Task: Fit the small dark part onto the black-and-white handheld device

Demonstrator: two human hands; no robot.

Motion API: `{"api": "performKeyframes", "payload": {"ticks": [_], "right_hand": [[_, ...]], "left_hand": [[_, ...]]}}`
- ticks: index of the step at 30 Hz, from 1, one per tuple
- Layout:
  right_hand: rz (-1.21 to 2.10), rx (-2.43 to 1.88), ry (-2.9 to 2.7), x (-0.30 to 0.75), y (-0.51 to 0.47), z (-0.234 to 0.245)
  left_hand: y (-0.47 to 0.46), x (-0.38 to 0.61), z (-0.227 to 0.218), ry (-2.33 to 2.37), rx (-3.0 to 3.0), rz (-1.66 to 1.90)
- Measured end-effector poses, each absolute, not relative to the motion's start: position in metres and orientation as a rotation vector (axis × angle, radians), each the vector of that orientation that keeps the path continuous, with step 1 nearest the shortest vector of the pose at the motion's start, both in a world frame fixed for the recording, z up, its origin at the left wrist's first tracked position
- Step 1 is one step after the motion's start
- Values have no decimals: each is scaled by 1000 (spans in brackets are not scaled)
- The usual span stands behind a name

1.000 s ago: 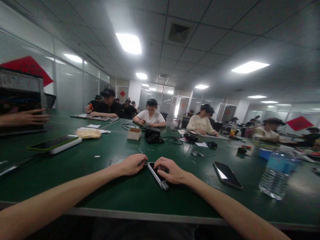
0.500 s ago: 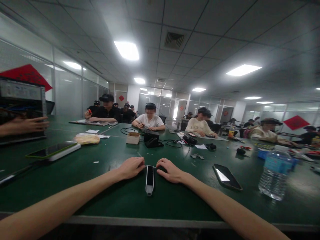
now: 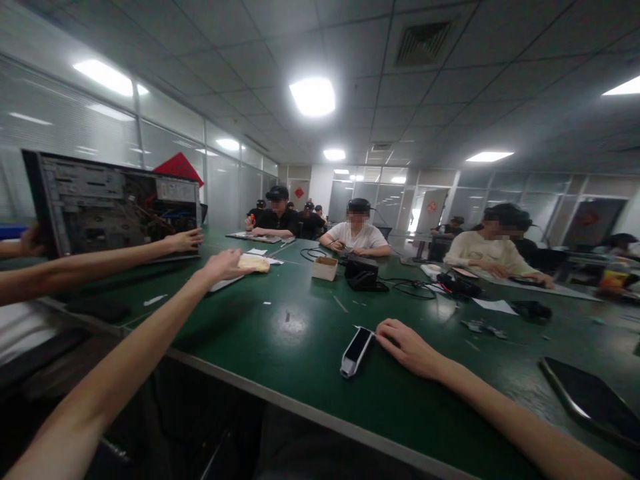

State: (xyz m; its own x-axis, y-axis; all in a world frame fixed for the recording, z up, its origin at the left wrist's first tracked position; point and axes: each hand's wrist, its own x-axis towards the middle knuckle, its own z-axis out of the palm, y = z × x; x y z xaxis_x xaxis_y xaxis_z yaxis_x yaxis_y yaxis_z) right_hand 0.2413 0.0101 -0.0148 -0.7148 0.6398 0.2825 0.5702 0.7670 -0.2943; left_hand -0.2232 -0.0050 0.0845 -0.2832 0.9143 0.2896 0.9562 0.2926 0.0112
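Note:
My left hand (image 3: 223,265) is stretched out to the left, fingers extended, over a flat white-edged object (image 3: 226,283) that it mostly hides. Just beyond the fingertips lies a yellowish packet (image 3: 255,263); whether they touch it I cannot tell. My right hand (image 3: 407,348) rests on the green table with loosely bent fingers and holds nothing visible. Beside its fingertips a slim white device with a long black screen (image 3: 358,352) lies tilted on the tabletop.
At left another person's hand (image 3: 185,240) steadies an open computer case (image 3: 115,207). A small cardboard box (image 3: 325,269) and a black stand-like object (image 3: 363,273) are farther back. A dark phone (image 3: 590,397) lies at right. Cables and several people line the far side.
My left hand has left the device's side and reached far left. The view has turned left, bringing more of the computer case in. My right hand stays by the device, which now looks tilted.

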Motion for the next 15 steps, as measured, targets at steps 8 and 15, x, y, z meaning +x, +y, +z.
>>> {"api": "performKeyframes", "payload": {"ticks": [8, 15], "right_hand": [[320, -955, -2603, 243, 7, -13], [338, -941, -2610, 244, 8, -13]], "left_hand": [[16, -318, 70, -2742, -1504, -292], [37, -311, 62, -2665, -1512, -431]]}}
